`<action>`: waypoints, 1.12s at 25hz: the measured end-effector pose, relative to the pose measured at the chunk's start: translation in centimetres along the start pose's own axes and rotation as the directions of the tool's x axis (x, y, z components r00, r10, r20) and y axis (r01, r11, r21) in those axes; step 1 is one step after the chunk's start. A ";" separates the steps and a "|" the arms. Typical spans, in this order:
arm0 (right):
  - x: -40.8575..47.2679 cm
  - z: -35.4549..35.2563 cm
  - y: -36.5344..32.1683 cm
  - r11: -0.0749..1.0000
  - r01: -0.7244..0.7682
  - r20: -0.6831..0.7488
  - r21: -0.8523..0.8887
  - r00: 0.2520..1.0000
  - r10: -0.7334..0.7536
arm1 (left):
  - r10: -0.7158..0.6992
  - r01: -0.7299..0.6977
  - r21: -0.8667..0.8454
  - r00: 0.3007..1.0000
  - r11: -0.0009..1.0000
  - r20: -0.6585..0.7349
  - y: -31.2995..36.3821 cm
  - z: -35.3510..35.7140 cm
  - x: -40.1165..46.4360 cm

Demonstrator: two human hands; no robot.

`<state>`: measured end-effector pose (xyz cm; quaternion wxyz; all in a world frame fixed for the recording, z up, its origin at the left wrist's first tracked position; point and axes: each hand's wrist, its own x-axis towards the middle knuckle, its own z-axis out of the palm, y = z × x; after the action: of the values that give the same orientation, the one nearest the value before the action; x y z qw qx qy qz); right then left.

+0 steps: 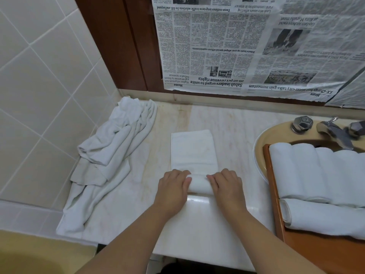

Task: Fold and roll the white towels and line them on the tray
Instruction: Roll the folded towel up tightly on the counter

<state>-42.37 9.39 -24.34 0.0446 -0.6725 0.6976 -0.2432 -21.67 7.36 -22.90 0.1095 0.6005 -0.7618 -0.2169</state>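
I see left hand [173,184] and right hand [227,182] curled over roll [199,184], one per end, likely for even winding | towel [193,151] flat on counter [237,123], mid-roll | tray [274,194] right, rolls lined.

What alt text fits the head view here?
Both hands, left hand and right hand, roll a folded white towel on a marble counter; rolled towels fill a wooden tray, unfolded towels lie left.
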 end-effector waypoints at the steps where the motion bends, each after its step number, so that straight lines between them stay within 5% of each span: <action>1: -1.0 0.1 0.4 0.999 0.036 -0.002 0.017 0.999 -0.036 | -0.014 0.015 -0.004 0.999 1.000 0.029 0.0 -0.4 0.4; 10: -1.4 -0.1 -0.4 0.993 -0.106 0.031 0.043 0.994 0.105 | -0.072 0.064 -0.080 0.993 0.995 -0.098 0.0 0.6 -1.1; 14: -0.2 -0.7 -0.3 0.967 -0.236 0.212 0.092 0.954 0.212 | 0.120 -0.101 0.086 0.958 0.991 -0.260 -0.9 2.0 -3.0; 17: 0.7 -1.2 -0.1 0.900 -0.401 0.357 0.170 0.876 0.323 | 0.188 -0.182 0.045 0.959 0.982 -0.214 -1.5 1.2 -3.6; 22: 1.4 -2.0 -0.2 0.750 -0.613 0.455 0.247 0.757 0.468 | -0.093 0.082 -0.331 0.995 0.940 -0.017 -1.1 -1.5 -3.1; 28: 3.6 -2.1 -0.4 0.733 -0.680 0.534 0.027 0.630 0.564 | -0.347 0.349 -0.548 0.931 0.760 0.112 0.5 -1.5 -2.9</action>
<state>-43.14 6.48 -21.40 0.3780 -0.4167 0.8192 -0.1108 -20.75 9.92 -21.09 0.2367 0.6722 -0.5402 -0.4476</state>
